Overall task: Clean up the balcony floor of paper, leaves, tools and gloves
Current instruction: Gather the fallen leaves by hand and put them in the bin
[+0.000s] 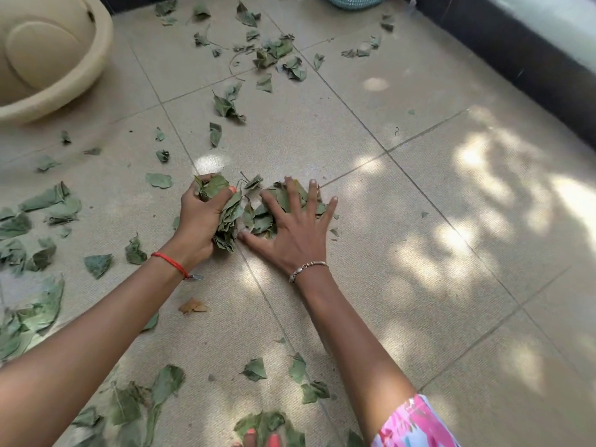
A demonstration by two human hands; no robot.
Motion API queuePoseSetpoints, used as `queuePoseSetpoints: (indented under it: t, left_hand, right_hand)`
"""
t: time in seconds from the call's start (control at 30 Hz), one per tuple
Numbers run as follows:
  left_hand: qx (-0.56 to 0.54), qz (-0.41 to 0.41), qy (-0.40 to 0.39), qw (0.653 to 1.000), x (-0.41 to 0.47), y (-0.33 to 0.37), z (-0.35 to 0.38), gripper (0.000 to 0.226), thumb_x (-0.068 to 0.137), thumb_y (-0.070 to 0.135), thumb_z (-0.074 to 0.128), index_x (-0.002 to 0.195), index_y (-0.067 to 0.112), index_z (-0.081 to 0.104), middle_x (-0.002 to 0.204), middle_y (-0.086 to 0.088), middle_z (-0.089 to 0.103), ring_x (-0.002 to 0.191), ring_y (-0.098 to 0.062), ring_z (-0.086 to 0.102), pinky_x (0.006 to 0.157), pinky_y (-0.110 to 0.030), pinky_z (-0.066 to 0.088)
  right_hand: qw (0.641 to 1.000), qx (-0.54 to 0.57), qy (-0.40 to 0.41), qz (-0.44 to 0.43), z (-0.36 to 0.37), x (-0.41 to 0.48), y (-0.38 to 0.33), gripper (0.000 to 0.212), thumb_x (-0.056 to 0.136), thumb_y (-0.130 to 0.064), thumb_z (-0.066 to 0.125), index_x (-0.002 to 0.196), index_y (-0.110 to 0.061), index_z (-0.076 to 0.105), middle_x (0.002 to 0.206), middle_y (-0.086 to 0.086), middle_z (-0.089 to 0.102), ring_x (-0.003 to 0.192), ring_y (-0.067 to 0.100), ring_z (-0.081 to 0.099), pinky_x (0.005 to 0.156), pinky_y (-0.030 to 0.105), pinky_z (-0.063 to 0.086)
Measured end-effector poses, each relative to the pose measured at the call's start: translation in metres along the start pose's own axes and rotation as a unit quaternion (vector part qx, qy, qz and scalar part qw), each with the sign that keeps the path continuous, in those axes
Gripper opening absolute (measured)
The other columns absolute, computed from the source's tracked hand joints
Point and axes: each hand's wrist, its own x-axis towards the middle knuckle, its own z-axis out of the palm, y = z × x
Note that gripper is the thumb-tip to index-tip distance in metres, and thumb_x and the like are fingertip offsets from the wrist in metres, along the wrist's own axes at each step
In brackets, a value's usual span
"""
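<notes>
- Fingers (191, 195) of the left hand (201, 221) are curled tight around a bunch of leaves (226, 217), gripping it just off the floor (354, 140), near the middle of the balcony.
- On the right hand (296, 233) they are straight and spread wide, pressing flat on a small pile of leaves (274, 208); its thumb lies on the tile just beside the held bunch.
- Up at the far left sits a beige tub (98, 59); inside I can make out a rounded beige shape, nothing I can name.
- At the top edge a teal basket (353, 0) is cut off by the view, so I cannot tell what is in it.
- Loose leaves (48, 204) lie scattered to the left, beyond the hands and close to the person's feet, with one brown leaf (193, 306) under the left forearm.
- On the left wrist is a red thread (171, 262), on the right a bracelet (308, 268).
</notes>
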Motion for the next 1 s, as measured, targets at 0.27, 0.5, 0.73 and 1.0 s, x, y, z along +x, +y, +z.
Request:
queuePoseSetpoints:
  t: [0.27,0.5,0.73,1.0]
  left_hand:
    - [-0.022,-0.019,-0.005,1.000,0.009,-0.006,-0.006,0.026,0.083,0.014,0.068,0.103,0.013,0.053,0.081,-0.006,0.060,0.075,-0.022,0.061,0.057,-0.025,0.048]
    - [-0.033,-0.021,-0.003,0.999,0.010,-0.009,-0.007,0.028,0.083,0.016,0.068,0.106,0.010,0.053,0.084,-0.009,0.060,0.074,-0.022,0.061,0.055,-0.024,0.047]
    - [-0.033,-0.023,0.000,0.999,0.010,-0.011,-0.006,0.025,0.083,0.016,0.068,0.103,0.012,0.054,0.083,-0.007,0.061,0.076,-0.022,0.061,0.060,-0.027,0.046]
    - [-0.033,-0.025,0.001,0.999,0.007,-0.008,-0.005,0.036,0.081,0.018,0.070,0.111,0.007,0.054,0.094,-0.017,0.060,0.076,-0.023,0.060,0.057,-0.025,0.048]
  right_hand:
    - [0.989,0.017,0.147,-0.031,0.011,-0.001,-0.003,0.033,0.083,-0.044,0.048,0.097,-0.017,0.061,0.102,0.002,0.061,0.108,0.029,0.055,0.100,0.054,0.037]
    - [0.978,0.055,0.198,-0.043,0.009,-0.004,-0.001,0.038,0.075,-0.031,0.055,0.106,-0.011,0.062,0.089,0.004,0.063,0.085,0.026,0.059,0.079,0.040,0.052]
    - [0.984,0.040,0.169,-0.037,0.010,-0.001,-0.001,0.042,0.074,-0.034,0.053,0.109,-0.012,0.061,0.122,0.008,0.055,0.095,0.023,0.055,0.082,0.034,0.047]
    - [0.981,0.032,0.189,-0.026,0.014,-0.003,-0.005,0.019,0.065,-0.020,0.072,0.081,-0.011,0.066,0.097,0.011,0.064,0.087,0.027,0.060,0.070,0.033,0.051]
